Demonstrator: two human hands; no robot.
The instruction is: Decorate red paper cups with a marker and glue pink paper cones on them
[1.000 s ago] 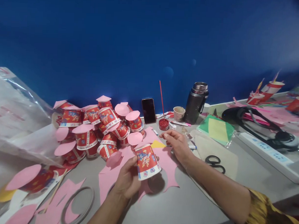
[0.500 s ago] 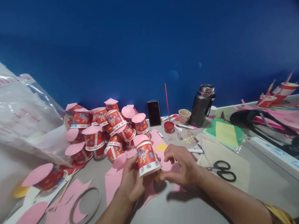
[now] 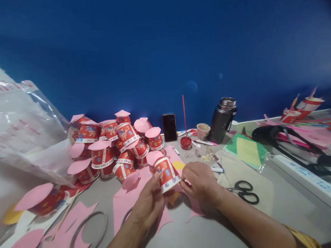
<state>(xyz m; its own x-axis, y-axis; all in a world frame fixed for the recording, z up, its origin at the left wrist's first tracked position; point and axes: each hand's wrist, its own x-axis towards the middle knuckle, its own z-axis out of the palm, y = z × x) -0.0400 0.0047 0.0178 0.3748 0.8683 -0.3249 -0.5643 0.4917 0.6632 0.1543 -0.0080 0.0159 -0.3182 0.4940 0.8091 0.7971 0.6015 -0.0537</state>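
Observation:
A red patterned paper cup [image 3: 166,173] with a white band and a pink paper disc [image 3: 156,157] on its far end is tilted in my left hand [image 3: 149,203], thumb on its side. My right hand [image 3: 198,181] is closed at the cup's white rim, its fingertips pinched together there; what they grip, if anything, is too small to make out. Below the cup lie pink paper cutouts [image 3: 134,199] and a small yellow piece [image 3: 173,198]. To the left is a pile of similar red cups [image 3: 101,158] with pink discs.
Black-handled scissors [image 3: 246,192] lie right of my right hand. Behind stand a phone [image 3: 169,127], a small red pot [image 3: 186,142], a paper cup [image 3: 203,132] and a dark flask [image 3: 222,120]. A tape ring [image 3: 105,226], plastic bag [image 3: 24,133] and power strip [image 3: 305,176] flank the work area.
My right hand's fingers have drawn together and come to the cup's rim. The cup has tilted more and shifted slightly right. The view has shifted slightly.

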